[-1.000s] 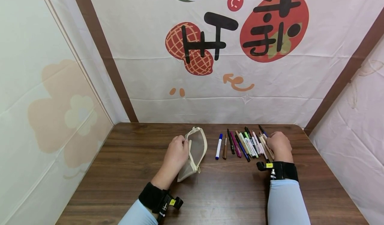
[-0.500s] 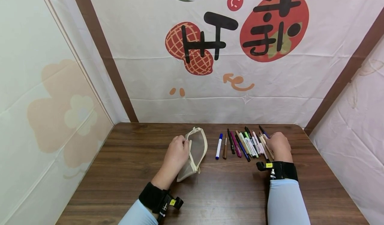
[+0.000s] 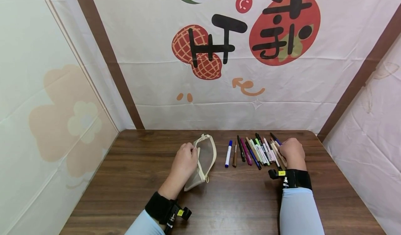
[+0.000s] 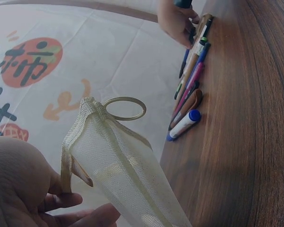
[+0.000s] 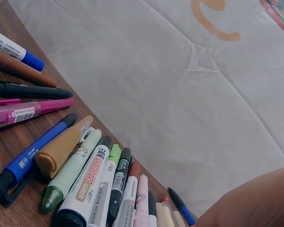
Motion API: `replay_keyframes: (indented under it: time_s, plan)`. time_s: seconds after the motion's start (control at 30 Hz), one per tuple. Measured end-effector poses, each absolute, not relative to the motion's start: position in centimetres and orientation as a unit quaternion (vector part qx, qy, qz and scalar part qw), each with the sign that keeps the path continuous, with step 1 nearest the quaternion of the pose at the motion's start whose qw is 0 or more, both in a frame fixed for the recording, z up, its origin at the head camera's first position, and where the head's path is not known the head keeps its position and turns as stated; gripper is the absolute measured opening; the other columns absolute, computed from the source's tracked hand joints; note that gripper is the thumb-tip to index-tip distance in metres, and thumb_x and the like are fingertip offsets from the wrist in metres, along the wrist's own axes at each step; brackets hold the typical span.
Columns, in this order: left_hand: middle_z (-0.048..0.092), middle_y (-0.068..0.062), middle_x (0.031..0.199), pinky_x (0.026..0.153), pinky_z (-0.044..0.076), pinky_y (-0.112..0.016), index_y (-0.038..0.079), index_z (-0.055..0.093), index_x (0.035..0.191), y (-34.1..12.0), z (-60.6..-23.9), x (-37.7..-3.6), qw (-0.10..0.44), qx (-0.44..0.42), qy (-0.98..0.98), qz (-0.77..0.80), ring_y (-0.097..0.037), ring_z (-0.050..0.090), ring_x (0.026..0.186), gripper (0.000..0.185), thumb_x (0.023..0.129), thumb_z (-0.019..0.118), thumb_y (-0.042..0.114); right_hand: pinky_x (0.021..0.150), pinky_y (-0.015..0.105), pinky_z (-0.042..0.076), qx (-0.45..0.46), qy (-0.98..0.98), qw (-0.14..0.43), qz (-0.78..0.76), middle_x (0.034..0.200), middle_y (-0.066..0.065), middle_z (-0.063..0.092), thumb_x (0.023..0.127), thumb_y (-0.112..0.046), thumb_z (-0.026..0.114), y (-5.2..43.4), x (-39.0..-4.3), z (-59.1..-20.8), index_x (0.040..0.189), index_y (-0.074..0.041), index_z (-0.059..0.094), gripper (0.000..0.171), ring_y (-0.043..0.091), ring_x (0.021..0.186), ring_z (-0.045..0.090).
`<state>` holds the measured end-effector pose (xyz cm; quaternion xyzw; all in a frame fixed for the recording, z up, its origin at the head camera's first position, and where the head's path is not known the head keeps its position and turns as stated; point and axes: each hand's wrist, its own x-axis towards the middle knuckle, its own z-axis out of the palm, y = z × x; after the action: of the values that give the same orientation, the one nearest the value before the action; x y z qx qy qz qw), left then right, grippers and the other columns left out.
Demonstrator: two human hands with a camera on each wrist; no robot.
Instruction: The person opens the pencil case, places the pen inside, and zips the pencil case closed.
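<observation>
My left hand (image 3: 185, 160) holds a cream mesh zip pouch (image 3: 205, 155) by its near edge, and its mouth gapes open. A pull ring (image 4: 125, 109) hangs from the zip end in the left wrist view. A row of pens and markers (image 3: 258, 150) lies on the table to the right of the pouch. At the row's right end my right hand (image 3: 292, 153) rests over the last pens, beside a dark-capped blue pen (image 5: 182, 206). Its fingers are mostly hidden, and I cannot tell whether they grip a pen.
A white marker with a blue cap (image 3: 229, 154) lies at the row's left end, next to a brown pen (image 3: 235, 154). The brown wooden table (image 3: 219, 207) ends at a white printed cloth (image 3: 150, 88) behind, with more cloth hanging at both sides.
The view has tilted very slightly. Both hands, the pouch and the pens stay practically where they were.
</observation>
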<state>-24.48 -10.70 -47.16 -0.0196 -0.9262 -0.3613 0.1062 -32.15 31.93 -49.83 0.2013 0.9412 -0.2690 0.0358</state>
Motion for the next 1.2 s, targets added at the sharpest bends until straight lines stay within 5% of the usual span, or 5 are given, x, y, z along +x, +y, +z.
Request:
replay_keyframes:
  time_s: [0.23,0.53,0.97,1.2]
  plan:
    - [0.062,-0.012,0.099,0.081,0.053,-0.043,0.004,0.065,0.096,-10.7,-47.1,-24.5,0.107,-0.017,-0.926,-0.361,-0.025,0.059,0.087,0.025,0.108,0.051,0.02,0.088,0.056,0.057,0.17,0.943,0.018,-0.286,0.132,0.028,0.069,0.102,-0.023,0.056,31.9,-32.3,-49.5,0.123,0.002,0.073,0.037,0.047,0.112,0.067]
    - [0.062,-0.012,0.099,0.081,0.053,-0.043,0.004,0.066,0.097,-10.7,-47.0,-24.4,0.108,-0.018,-0.927,-0.359,-0.025,0.06,0.087,0.025,0.109,0.051,0.02,0.073,0.036,0.055,0.154,0.915,0.009,-0.373,0.13,0.026,0.069,0.104,-0.032,0.062,30.8,-32.9,-48.6,0.125,0.001,0.074,0.041,0.031,0.099,0.066]
    - [0.06,-0.011,0.097,0.079,0.052,-0.042,0.006,0.063,0.093,-10.8,-47.0,-24.4,0.109,-0.02,-0.926,-0.36,-0.025,0.058,0.085,0.024,0.108,0.051,0.019,0.085,0.037,0.052,0.131,0.881,0.017,-0.454,0.137,0.023,0.065,0.101,-0.037,0.059,28.0,-32.2,-46.0,0.131,-0.003,0.07,0.047,0.031,0.115,0.063]
    - [0.061,-0.011,0.097,0.078,0.052,-0.042,0.005,0.064,0.094,-10.8,-47.0,-24.5,0.113,-0.019,-0.927,-0.358,-0.024,0.058,0.085,0.024,0.108,0.051,0.02,0.093,0.037,0.057,0.107,0.846,0.036,-0.521,0.134,0.017,0.062,0.103,-0.033,0.063,26.1,-32.2,-44.8,0.133,-0.003,0.069,0.043,0.022,0.107,0.062]
